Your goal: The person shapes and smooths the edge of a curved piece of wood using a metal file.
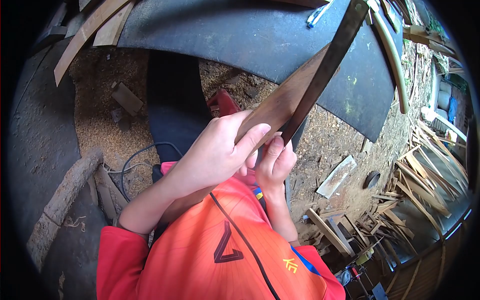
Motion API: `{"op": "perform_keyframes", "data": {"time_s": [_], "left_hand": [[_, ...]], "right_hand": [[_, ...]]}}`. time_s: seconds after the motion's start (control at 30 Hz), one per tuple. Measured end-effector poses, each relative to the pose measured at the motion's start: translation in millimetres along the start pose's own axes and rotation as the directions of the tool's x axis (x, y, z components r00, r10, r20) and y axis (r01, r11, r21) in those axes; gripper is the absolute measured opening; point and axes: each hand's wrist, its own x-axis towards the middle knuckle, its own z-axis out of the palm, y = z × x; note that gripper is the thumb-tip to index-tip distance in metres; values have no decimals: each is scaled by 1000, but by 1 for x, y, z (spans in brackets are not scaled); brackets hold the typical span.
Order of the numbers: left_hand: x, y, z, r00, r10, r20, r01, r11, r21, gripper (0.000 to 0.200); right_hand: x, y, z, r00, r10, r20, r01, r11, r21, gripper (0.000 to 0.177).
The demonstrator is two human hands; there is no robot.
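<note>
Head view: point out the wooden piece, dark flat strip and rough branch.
Wooden piece (277, 102): head view, middle of its exposed face.
Dark flat strip (322, 75): head view, around mid-length.
Rough branch (67, 201): head view, bark near mid-length.

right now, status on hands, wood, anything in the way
Left hand gripping wooden piece. Right hand pinching dark strip. Strip partly covers wood in view.

At one o'clock we see a pen (315, 21) on the dark work surface (225, 30), and on the sawdust-strewn floor (345, 142) a wooden block (128, 98) at ten and a pale board (336, 177) toward four.
</note>
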Motion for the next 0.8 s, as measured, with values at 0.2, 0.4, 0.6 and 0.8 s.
{"op": "perform_keyframes", "data": {"time_s": [0.2,0.4,0.6,0.8], "left_hand": [[-1,-2,2,999,29,-32,-28,999,30,28],[-1,-1,1,1000,9,-9,-9,999,51,34],[-3,5,6,998,38,-55,-30,991,129,32],[-4,2,4,995,83,-46,-74,983,167,32]], "right_hand": [[4,-3,0,1000,1,-2,-1,1000,-19,22],[4,2,16,995,-46,-92,47,999,8,20],[16,-8,21,991,-26,-131,33,998,53,16],[-3,25,38,971,-169,-169,160,985,-64,13]]}}
